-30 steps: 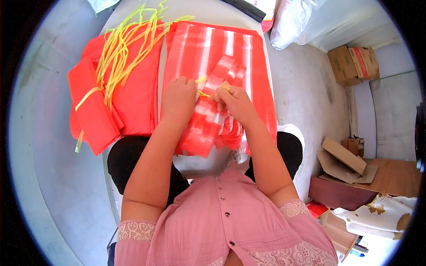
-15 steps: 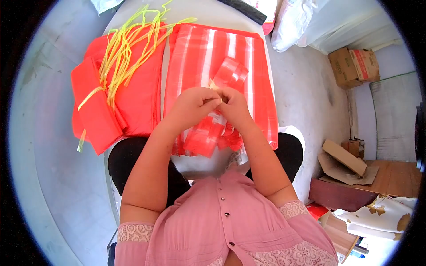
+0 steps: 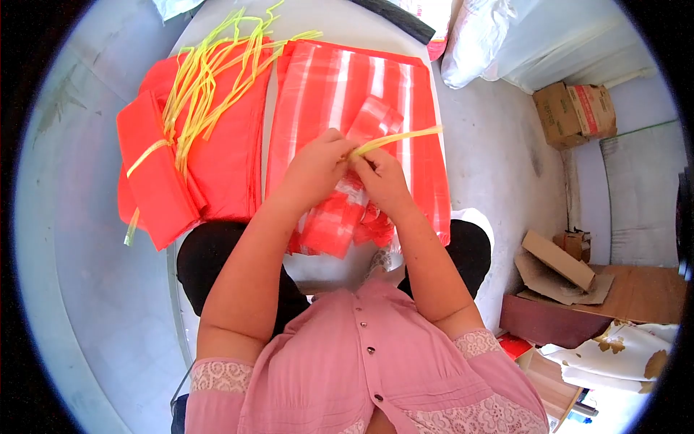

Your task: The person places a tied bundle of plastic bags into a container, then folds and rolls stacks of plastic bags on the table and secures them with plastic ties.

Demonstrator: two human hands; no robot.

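My left hand (image 3: 322,168) and my right hand (image 3: 378,176) meet over a folded red-and-white striped bundle (image 3: 334,217). Both pinch a yellow strip (image 3: 405,135) around the bundle's middle, and one end of it sticks out to the right. Fingertips hide where the strip crosses. Under the bundle lies a stack of red-and-white striped plastic sheets (image 3: 311,87). To the left is a stack of plain red sheets (image 3: 235,152), topped by loose yellow strips (image 3: 189,94) and a folded red bundle (image 3: 148,159) with a yellow strip around it.
A black bar (image 3: 396,19) lies at the far edge of the table (image 3: 217,20). White plastic bags (image 3: 477,43) are beyond it. At the right are a cardboard box (image 3: 575,114) and flattened cardboard (image 3: 557,267) on a brown surface (image 3: 643,293).
My hands first came together over the bundle. Since then they have parted slightly, and a long end of the yellow strip now extends to the right.
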